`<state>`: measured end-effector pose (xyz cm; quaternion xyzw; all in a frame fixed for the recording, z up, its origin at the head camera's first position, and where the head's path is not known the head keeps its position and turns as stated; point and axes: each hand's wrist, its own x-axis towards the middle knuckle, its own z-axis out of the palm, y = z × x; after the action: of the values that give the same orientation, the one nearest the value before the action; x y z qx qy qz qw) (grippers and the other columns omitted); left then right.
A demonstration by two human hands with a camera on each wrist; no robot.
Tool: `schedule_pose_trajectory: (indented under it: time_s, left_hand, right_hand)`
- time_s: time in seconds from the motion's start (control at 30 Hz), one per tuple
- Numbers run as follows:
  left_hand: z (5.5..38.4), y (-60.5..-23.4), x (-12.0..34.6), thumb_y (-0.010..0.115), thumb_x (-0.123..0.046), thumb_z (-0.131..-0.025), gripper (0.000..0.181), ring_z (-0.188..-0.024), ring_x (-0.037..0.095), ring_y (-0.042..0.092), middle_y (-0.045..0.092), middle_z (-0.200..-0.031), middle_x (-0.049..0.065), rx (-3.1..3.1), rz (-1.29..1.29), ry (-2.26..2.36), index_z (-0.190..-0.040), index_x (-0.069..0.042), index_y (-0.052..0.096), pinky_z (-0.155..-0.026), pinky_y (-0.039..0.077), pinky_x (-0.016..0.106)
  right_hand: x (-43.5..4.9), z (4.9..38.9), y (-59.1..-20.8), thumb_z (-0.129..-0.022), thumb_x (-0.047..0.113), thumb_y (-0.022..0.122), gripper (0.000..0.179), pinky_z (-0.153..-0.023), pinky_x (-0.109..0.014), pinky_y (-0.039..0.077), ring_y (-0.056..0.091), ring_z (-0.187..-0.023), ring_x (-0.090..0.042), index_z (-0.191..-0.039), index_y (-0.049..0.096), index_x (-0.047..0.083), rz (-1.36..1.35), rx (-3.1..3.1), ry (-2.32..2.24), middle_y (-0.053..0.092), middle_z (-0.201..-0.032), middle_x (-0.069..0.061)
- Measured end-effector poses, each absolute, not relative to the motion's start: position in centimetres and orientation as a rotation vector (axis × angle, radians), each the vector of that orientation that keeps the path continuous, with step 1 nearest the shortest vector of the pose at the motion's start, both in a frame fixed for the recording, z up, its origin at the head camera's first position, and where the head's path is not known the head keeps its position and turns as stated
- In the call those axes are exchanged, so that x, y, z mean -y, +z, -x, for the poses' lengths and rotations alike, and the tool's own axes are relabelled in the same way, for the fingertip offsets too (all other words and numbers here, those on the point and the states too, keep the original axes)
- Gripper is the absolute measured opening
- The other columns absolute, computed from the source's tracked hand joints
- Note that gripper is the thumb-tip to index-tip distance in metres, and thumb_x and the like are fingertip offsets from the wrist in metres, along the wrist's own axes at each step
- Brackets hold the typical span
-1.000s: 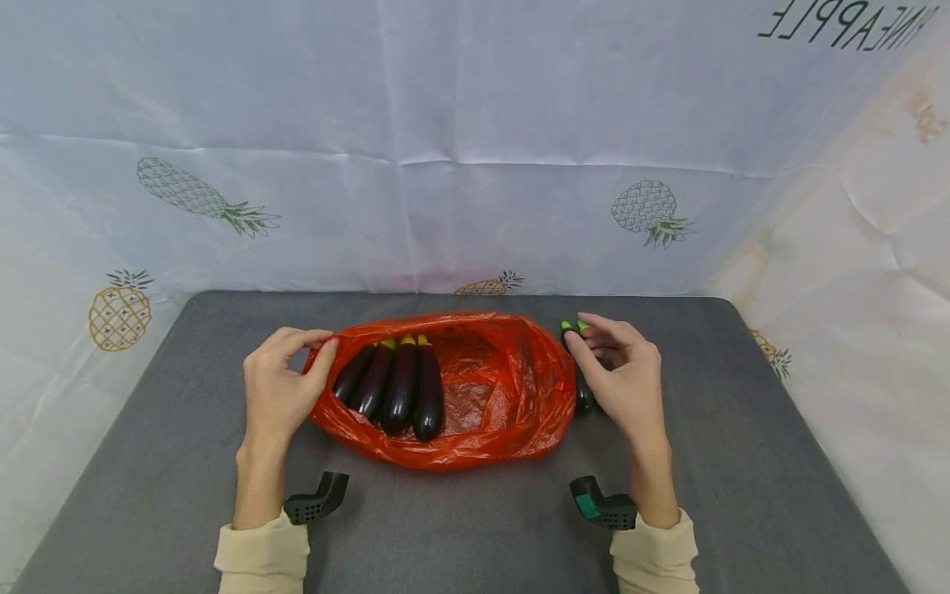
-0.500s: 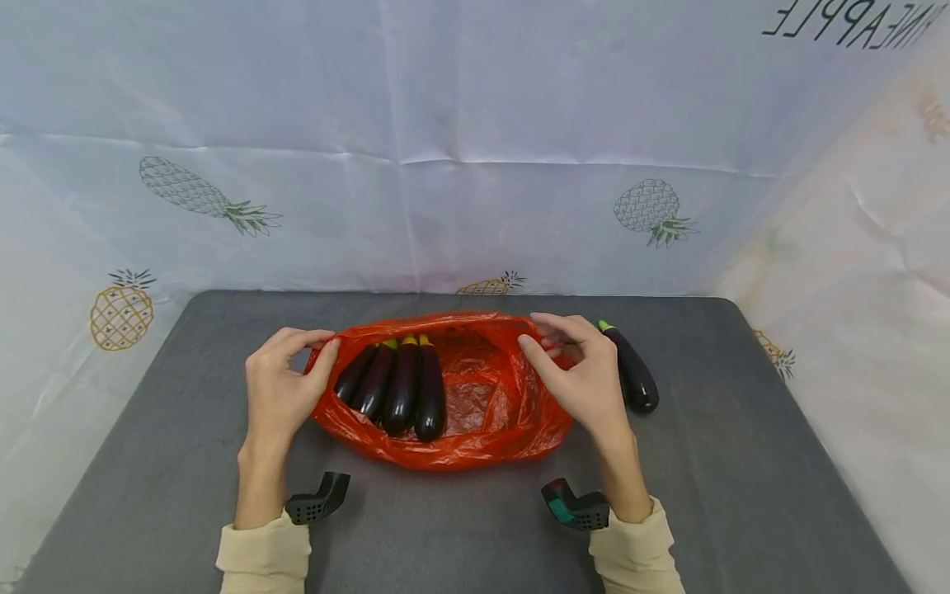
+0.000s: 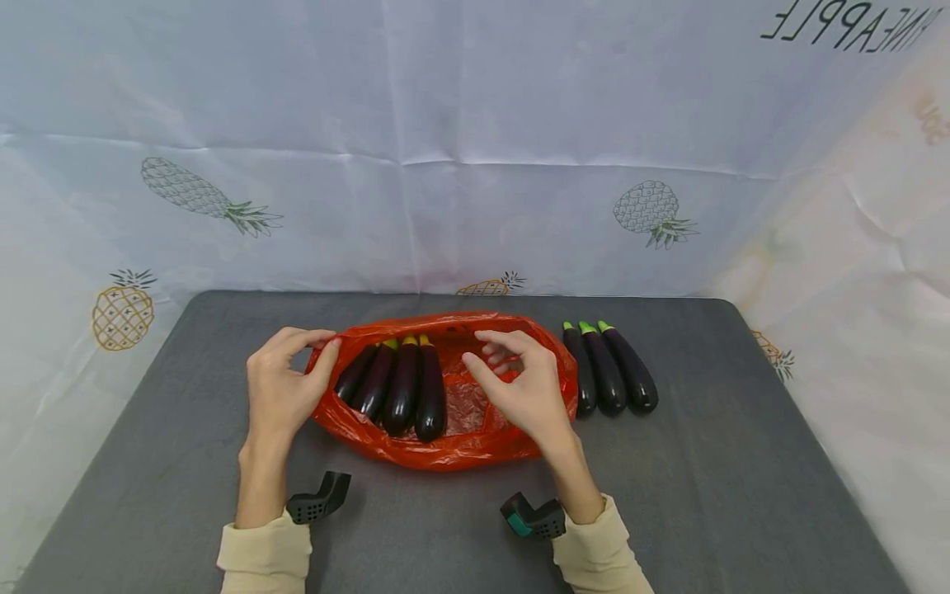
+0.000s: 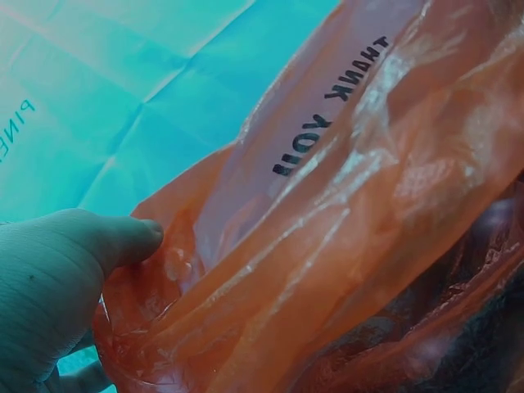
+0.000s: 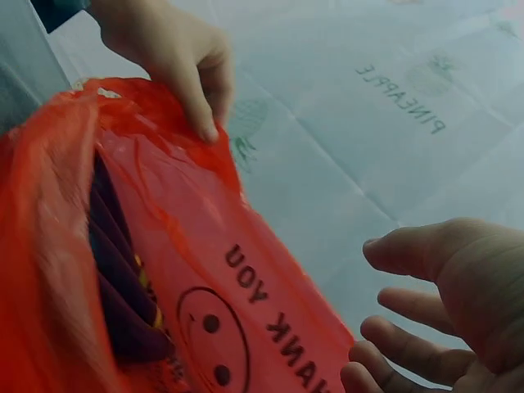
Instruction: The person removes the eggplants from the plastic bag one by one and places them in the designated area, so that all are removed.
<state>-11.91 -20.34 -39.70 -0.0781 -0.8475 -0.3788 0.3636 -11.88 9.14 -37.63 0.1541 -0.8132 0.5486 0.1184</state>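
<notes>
Red bag: the red plastic bag (image 3: 475, 454) lies on the grey table (image 3: 416, 536), its mouth spread wide and facing up; both hands are at it.
Left hand: the left hand (image 3: 285, 379) pinches the bag's left rim between thumb and fingers.
Right hand: the right hand (image 3: 527, 384) is over the right part of the bag's mouth, well apart from the left; thumb and fingers stand apart with nothing between them; whether a fingertip brushes the plastic, I cannot tell.
Eggplants in the bag: four dark eggplants (image 3: 403, 388) lie side by side in its left half, stem ends away from the person.
Eggplants on the table: three loose eggplants (image 3: 607, 371) lie in a row just beside the bag's right side, green stem ends also pointing away.
Bag print: THANK YOU (image 5: 280, 323) in black capitals, reversed; beside it a round smiley face (image 5: 214, 344), partly cut off in the right wrist view.
Cloth print: PINEAPPLE (image 3: 849, 26) runs backwards at the top right of the pale backdrop (image 3: 445, 99); the same word shows reversed in the right wrist view; pineapple drawings (image 3: 122, 318) dot the fabric.
Wrists: a black device (image 3: 319, 498) at the left; another, with a teal patch (image 3: 519, 525), at the right.
</notes>
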Motion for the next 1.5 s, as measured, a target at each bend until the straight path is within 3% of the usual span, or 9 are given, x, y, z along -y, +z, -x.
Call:
schedule_pose_trajectory:
  time_s: [0.2,0.53,0.87,1.2,1.5]
  left_hand:
    - [12.0,-39.6,20.3,0.079,0.0,-0.085,0.009,-0.076,0.024,0.065,0.073,-0.083,0.014,2.176,0.206,-0.989,-0.094,-0.001,0.081,-0.076,0.04,0.006]
    - [12.1,-39.1,20.3,0.079,-0.001,-0.086,0.008,-0.077,0.024,0.065,0.074,-0.082,0.013,2.183,0.198,-1.003,-0.094,-0.002,0.081,-0.077,0.04,0.007]
    - [12.1,-39.0,20.2,0.078,-0.001,-0.086,0.008,-0.077,0.025,0.065,0.073,-0.081,0.013,2.191,0.196,-1.001,-0.093,-0.001,0.081,-0.077,0.04,0.007]
    - [12.1,-39.0,20.2,0.078,-0.001,-0.086,0.008,-0.077,0.025,0.065,0.073,-0.082,0.014,2.19,0.193,-1.0,-0.093,-0.001,0.081,-0.077,0.04,0.006]
    - [12.1,-39.1,20.3,0.078,-0.001,-0.086,0.008,-0.077,0.024,0.065,0.073,-0.082,0.013,2.192,0.19,-0.988,-0.094,-0.001,0.081,-0.076,0.039,0.005]
  right_hand:
    - [-7.2,12.0,-38.1,-0.088,0.019,0.081,0.032,-0.075,-0.033,0.06,0.068,-0.079,-0.018,-0.119,0.076,0.01,-0.44,2.409,1.653,0.071,-0.094,-0.012]
    - [-5.2,11.9,-38.9,-0.088,0.022,0.081,0.032,-0.072,-0.025,0.058,0.066,-0.075,-0.014,-0.117,0.076,0.009,-0.381,2.449,1.71,0.071,-0.096,-0.014]
    - [-4.7,12.0,-40.1,-0.087,0.022,0.082,0.032,-0.07,-0.03,0.06,0.066,-0.072,-0.017,-0.115,0.077,0.006,-0.379,2.43,1.732,0.07,-0.094,-0.02]
    - [-4.1,12.3,-41.5,-0.087,0.023,0.082,0.039,-0.072,-0.036,0.062,0.066,-0.073,-0.017,-0.117,0.075,0.001,-0.322,2.497,1.715,0.07,-0.094,-0.016]
    - [-4.0,12.4,-42.0,-0.087,0.03,0.081,0.043,-0.072,-0.033,0.061,0.069,-0.077,-0.02,-0.119,0.075,0.002,-0.299,2.57,1.629,0.072,-0.097,-0.015]
